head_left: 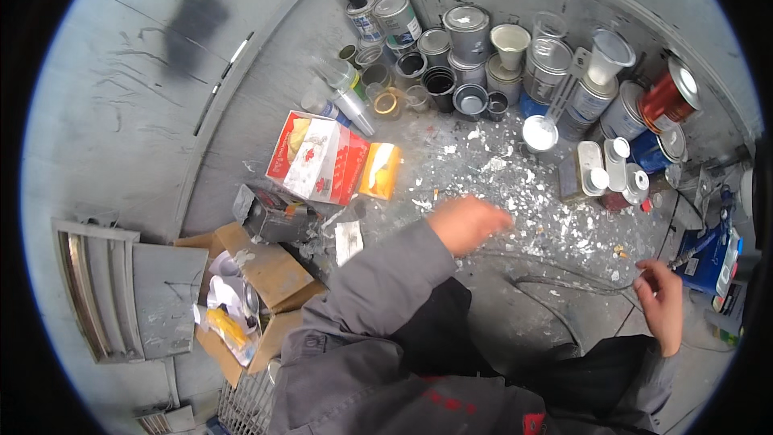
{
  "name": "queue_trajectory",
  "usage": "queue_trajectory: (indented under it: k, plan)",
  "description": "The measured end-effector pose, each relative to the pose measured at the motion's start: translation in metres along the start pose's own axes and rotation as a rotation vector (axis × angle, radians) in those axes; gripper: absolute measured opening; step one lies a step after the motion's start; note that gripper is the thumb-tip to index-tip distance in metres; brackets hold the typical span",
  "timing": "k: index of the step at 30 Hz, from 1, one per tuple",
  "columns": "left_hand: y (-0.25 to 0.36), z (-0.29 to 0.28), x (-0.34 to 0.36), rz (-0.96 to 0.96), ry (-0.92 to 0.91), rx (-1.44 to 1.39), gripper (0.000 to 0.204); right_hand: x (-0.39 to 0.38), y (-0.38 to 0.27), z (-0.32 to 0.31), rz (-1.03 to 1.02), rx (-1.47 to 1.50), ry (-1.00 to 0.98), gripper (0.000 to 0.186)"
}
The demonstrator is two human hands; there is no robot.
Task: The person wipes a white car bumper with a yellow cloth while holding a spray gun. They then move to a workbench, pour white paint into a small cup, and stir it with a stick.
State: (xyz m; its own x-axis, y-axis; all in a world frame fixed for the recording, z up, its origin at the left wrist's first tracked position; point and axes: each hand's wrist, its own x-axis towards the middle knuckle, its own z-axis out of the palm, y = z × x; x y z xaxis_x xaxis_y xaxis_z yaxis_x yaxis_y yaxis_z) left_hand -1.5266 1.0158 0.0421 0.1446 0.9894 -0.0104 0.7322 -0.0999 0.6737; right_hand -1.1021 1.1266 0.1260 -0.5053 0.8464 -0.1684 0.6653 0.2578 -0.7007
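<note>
My left hand (469, 224) hovers over the floor (483, 306), which is littered with white paint flakes (527, 201). Its fingers point right and are smeared by motion, so I cannot tell whether they hold anything. Farther right is my right hand (663, 306), its fingers loosely bent and slightly apart. Nothing shows between them. A dark cable (555, 280) loops across the floor and runs close to the fingertips of that hand; whether they touch it is unclear.
Several paint cans (466, 28) and mixing cups (510, 44) line the far wall. Solvent tins (590, 173) stand right, near a blue box (706, 254). At left lie a red-and-white box (322, 163), a yellow pack (380, 171) and an opened cardboard box (278, 274).
</note>
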Motion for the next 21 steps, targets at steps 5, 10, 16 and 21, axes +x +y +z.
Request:
queue_trajectory:
  k: [5,10,16,21]
  plan:
    - [-0.257,-0.136,-0.021,-0.5,0.853,0.19,0.032,0.004,-0.029,0.021,0.125,-0.115,-0.12,0.031]
    - [-0.392,-0.215,-0.032,-0.566,0.609,0.677,0.042,-0.013,-0.022,0.024,0.252,-0.247,-0.042,0.036]
    - [-0.414,-0.212,-0.022,-0.718,0.333,0.654,0.041,-0.017,-0.033,0.028,0.354,-0.297,-0.109,0.038]
    - [-0.379,-0.214,-0.024,-0.67,0.071,0.459,0.024,-0.023,-0.038,0.033,0.263,-0.341,-0.156,0.04]
